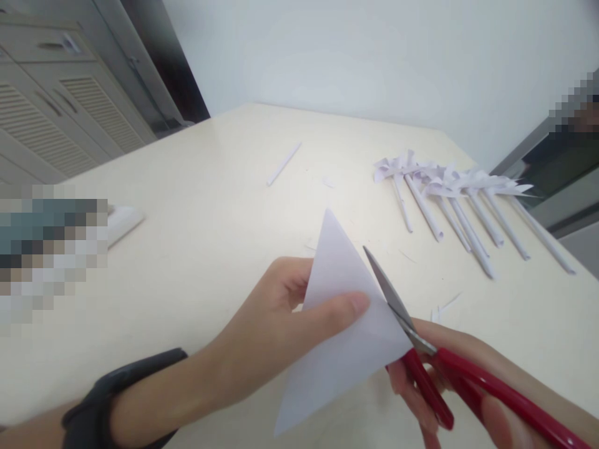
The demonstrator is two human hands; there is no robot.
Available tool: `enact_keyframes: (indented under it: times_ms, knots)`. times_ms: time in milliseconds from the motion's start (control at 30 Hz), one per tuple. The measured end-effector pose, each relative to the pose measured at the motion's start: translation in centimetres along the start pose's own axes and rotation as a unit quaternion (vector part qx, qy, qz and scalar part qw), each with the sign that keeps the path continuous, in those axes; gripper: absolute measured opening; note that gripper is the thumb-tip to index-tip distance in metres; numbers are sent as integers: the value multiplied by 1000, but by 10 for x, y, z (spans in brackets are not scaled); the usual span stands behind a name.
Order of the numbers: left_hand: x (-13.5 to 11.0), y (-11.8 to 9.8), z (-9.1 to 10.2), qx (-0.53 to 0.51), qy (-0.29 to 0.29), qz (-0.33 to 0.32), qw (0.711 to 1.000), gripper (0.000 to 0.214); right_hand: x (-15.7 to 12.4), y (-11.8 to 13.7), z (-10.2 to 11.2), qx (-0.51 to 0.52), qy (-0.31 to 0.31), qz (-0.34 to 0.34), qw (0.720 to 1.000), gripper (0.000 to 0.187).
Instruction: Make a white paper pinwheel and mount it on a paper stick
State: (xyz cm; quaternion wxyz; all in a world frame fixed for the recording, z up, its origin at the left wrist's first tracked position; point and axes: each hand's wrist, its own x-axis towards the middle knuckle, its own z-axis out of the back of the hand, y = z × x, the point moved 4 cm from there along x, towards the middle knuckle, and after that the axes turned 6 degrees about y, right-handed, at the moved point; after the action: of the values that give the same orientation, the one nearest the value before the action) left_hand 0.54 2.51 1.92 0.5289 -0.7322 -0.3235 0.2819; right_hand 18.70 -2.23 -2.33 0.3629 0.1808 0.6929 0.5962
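My left hand [299,318] grips a white folded sheet of paper [334,374], thumb on top and the other fingers behind it. The paper is roughly triangular, its tip pointing away from me. My right hand [421,393] is closed round the red handles of a pair of scissors [397,305]. Their blades are parted at the paper's right edge, one blade passing above it. The other blade is mostly hidden by the paper. A black band [126,380] sits on my left wrist.
Several paper pinwheels on rolled stems [463,193] lie at the right of the cream table [210,212]. A single paper tube [284,164] lies toward the back. Small paper scraps [444,307] are scattered around the middle. A white roll [124,223] lies at the left.
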Motion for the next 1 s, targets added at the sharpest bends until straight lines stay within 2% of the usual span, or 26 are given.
enact_keyframes:
  times_ms: [233, 400, 567, 833, 967, 1000]
  knots:
    - [-1, 0, 1, 32, -27, -14, 999, 14, 2, 8, 2, -7, 25, 24, 999, 62]
    - [0, 0, 2, 47, -34, -14, 998, 14, 2, 21, 1, -25, -40, -43, 998, 58]
    - [1, 2, 2, 25, -33, -5, 999, 14, 3, 31, -3, -16, -57, -56, 997, 57]
    - [1, 3, 3, 26, -45, 3, 999, 14, 5, 21, -4, 31, -29, -65, 997, 52]
    - [3, 3, 5, 44, -56, 7, 997, 14, 8, 17, -7, 52, 24, -26, 998, 50]
    - [3, 3, 5, 47, -57, 8, 997, 14, 8, 17, -6, 37, 6, -30, 999, 49]
